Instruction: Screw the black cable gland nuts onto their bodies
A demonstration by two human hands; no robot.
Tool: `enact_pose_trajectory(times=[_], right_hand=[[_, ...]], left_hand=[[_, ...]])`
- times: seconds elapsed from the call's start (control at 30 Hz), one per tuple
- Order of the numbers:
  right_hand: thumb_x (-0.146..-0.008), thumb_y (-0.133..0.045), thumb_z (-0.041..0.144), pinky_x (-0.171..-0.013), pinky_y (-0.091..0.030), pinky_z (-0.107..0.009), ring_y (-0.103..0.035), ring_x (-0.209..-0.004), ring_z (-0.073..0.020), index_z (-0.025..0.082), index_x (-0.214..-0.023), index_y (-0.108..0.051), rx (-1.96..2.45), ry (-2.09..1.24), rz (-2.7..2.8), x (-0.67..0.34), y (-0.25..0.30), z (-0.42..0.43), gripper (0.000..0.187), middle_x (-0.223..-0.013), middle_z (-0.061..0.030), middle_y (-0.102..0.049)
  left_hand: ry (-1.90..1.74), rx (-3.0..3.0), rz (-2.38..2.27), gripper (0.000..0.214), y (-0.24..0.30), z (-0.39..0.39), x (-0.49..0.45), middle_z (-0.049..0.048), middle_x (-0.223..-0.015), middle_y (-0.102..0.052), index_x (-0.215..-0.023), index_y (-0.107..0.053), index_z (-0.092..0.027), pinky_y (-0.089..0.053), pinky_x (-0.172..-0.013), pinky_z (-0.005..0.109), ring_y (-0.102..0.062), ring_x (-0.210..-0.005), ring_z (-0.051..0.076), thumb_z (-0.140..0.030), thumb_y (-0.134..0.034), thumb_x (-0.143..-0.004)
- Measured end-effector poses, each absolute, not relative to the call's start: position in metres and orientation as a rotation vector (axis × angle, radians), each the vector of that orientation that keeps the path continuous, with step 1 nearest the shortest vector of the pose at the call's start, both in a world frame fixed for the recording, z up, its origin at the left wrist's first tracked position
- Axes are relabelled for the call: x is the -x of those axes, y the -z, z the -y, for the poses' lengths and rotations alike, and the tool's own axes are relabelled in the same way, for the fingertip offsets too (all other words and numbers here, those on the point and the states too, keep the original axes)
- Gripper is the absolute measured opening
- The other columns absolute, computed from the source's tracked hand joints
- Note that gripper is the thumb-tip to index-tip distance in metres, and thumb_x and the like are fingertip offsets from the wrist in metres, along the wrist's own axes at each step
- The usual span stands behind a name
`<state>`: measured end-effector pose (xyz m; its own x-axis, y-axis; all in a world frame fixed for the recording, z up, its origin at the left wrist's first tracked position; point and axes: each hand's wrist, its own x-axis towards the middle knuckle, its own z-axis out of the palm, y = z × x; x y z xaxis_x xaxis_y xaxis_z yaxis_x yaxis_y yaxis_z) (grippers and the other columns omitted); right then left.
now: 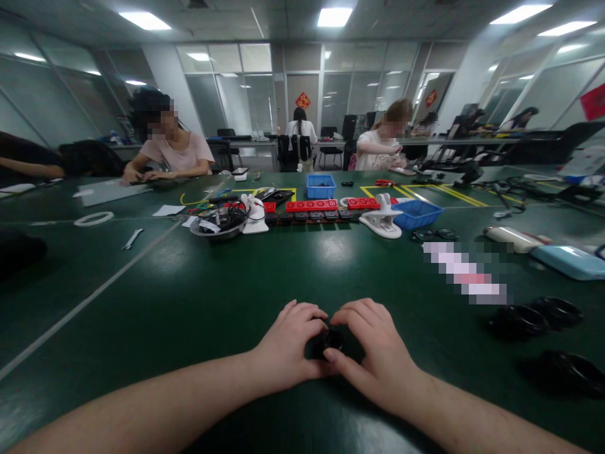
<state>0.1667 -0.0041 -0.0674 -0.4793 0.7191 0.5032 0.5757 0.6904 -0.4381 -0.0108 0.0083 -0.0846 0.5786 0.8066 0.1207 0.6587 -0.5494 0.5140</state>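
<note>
Both of my hands meet at the near middle of the dark green table (165, 302). My left hand (288, 343) and my right hand (373, 353) curl their fingers round a small round black part (332, 340) that shows only in the gap between them. Most of the part is hidden by my fingers and thumbs. Both forearms rest on the table.
Several black ring-shaped parts (534, 318) lie to my right, with a light blue case (570, 261) beyond. Farther off stand a bowl of cables (218, 224), red and black blocks (312, 211), white clamps (382, 221) and blue bins (416, 213). Other people sit at the far side.
</note>
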Motion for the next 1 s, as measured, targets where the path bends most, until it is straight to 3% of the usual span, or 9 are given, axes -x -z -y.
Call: enact_pose_trajectory(times=[0.13, 0.27, 0.5, 0.8, 0.9, 1.0], right_hand=[[-0.074, -0.059, 0.033, -0.068, -0.036, -0.035, -0.048, -0.075, -0.0192, 0.017, -0.080, -0.057, 1.060, -0.243, 2.287, -0.1659, 0.0657, 0.0035, 0.017, -0.078, -0.0051, -0.058], [-0.073, -0.054, 0.022, -0.069, -0.037, -0.034, -0.048, -0.077, -0.0184, 0.017, -0.082, -0.056, 0.993, -0.313, 2.335, -0.1655, 0.0622, 0.0035, 0.010, -0.080, -0.0046, -0.058], [-0.070, -0.043, 0.014, -0.074, -0.038, -0.035, -0.047, -0.083, -0.0182, 0.017, -0.088, -0.055, 0.803, -0.374, 2.419, -0.1680, 0.0607, 0.0030, 0.022, -0.088, -0.0050, -0.060], [-0.059, -0.038, 0.010, -0.077, -0.037, -0.035, -0.049, -0.076, -0.0149, 0.019, -0.072, -0.052, 0.646, -0.582, 2.360, -0.1666, 0.0618, 0.0006, 0.022, -0.077, 0.0001, -0.061], [-0.060, -0.039, 0.009, -0.081, -0.036, -0.036, -0.050, -0.084, -0.0159, 0.020, -0.073, -0.055, 0.630, -0.542, 2.379, -0.1663, 0.0601, 0.0025, 0.024, -0.084, 0.0004, -0.063], [-0.065, -0.041, 0.011, -0.085, -0.036, -0.037, -0.048, -0.093, -0.0178, 0.020, -0.087, -0.057, 0.641, -0.462, 2.331, -0.1674, 0.0583, 0.0047, 0.029, -0.097, -0.0028, -0.061]], left_hand=[[-0.477, -2.396, -1.178, 0.036, 0.0840, -0.0082, 0.0109, 0.0041, -0.111, -0.056, -0.094, -0.060, -0.022, -0.022, -0.101, 0.050, -0.045, -0.109, 0.025, -0.039, -0.069, -0.064], [-0.474, -2.396, -1.168, 0.035, 0.0822, -0.0078, 0.0107, 0.0038, -0.110, -0.056, -0.096, -0.060, -0.023, -0.022, -0.101, 0.049, -0.046, -0.108, 0.024, -0.034, -0.068, -0.064], [-0.471, -2.401, -1.168, 0.028, 0.0829, -0.0079, 0.0091, 0.0026, -0.109, -0.056, -0.091, -0.060, -0.023, -0.022, -0.101, 0.050, -0.046, -0.107, 0.025, -0.030, -0.066, -0.065], [-0.458, -2.387, -1.169, 0.027, 0.0810, -0.0078, 0.0085, 0.0021, -0.109, -0.055, -0.089, -0.062, -0.025, -0.022, -0.101, 0.051, -0.046, -0.107, 0.024, -0.035, -0.067, -0.066], [-0.467, -2.399, -1.172, 0.031, 0.0821, -0.0076, 0.0082, 0.0025, -0.109, -0.056, -0.093, -0.061, -0.025, -0.022, -0.101, 0.051, -0.046, -0.107, 0.025, -0.037, -0.067, -0.066], [-0.474, -2.395, -1.175, 0.042, 0.0823, -0.0073, 0.0086, 0.0034, -0.110, -0.055, -0.104, -0.057, -0.025, -0.023, -0.101, 0.051, -0.047, -0.106, 0.025, -0.037, -0.067, -0.065]])
